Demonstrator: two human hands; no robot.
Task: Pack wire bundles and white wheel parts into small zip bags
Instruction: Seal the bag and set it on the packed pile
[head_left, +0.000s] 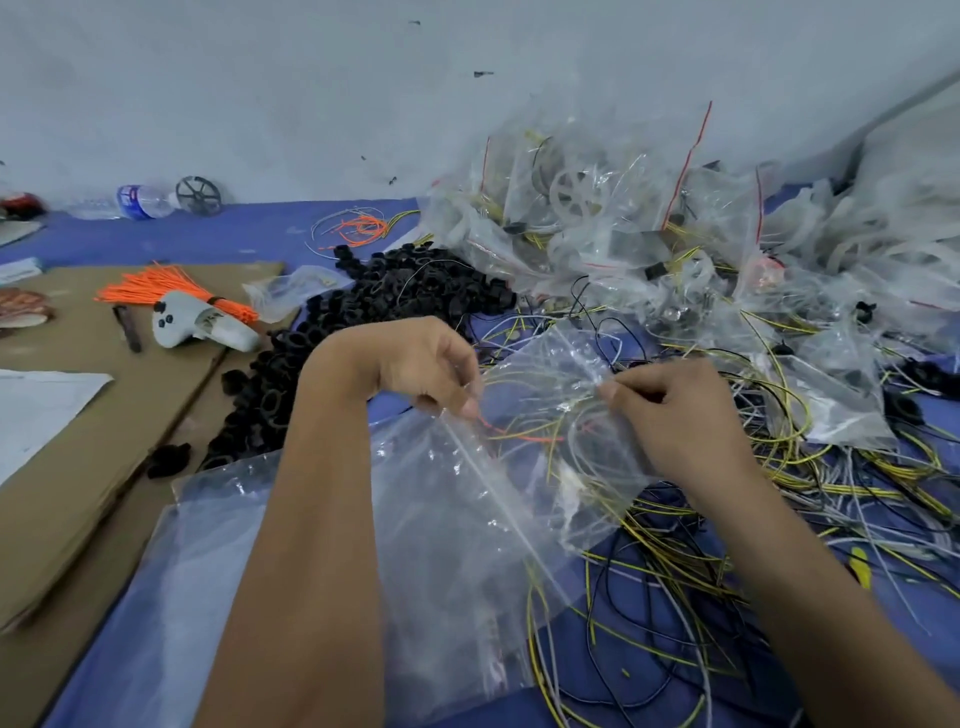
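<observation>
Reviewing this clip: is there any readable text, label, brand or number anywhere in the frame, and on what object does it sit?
None can be read.
Water bottle lying at the far left: blue label with white marks, too blurred to read.
Flat pale item at the left edge: possibly printed, too small to tell.
White sheet on the cardboard: no print visible.
Packed zip bags: red seal strips only, no lettering visible.

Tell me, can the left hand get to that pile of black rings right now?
Probably not right away: the left hand is pinching the small zip bag. The black rings lie just beyond it with nothing between.
</observation>
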